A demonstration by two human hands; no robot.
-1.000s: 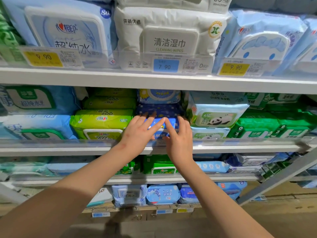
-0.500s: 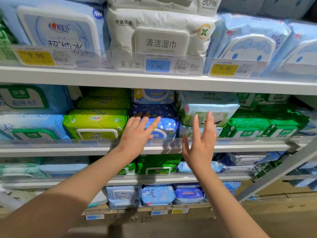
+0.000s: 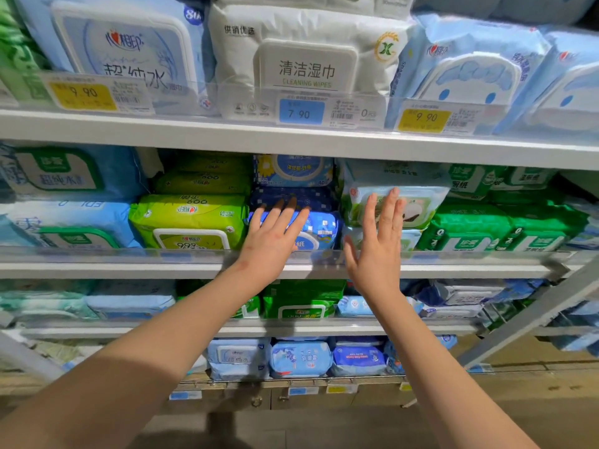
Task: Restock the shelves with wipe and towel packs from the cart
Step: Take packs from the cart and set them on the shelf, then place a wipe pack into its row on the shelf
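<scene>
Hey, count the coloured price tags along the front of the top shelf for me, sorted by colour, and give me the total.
Yellow price tags: 2
Blue price tag: 1
Total: 3

- One wide-angle view, from the person's head.
- It faces the shelves (image 3: 291, 140) nearly square on, tilted slightly down, with floor (image 3: 551, 400) along the bottom.
- It sits close: the left hand (image 3: 275, 241) and right hand (image 3: 377, 251) reach the middle shelf.
</scene>
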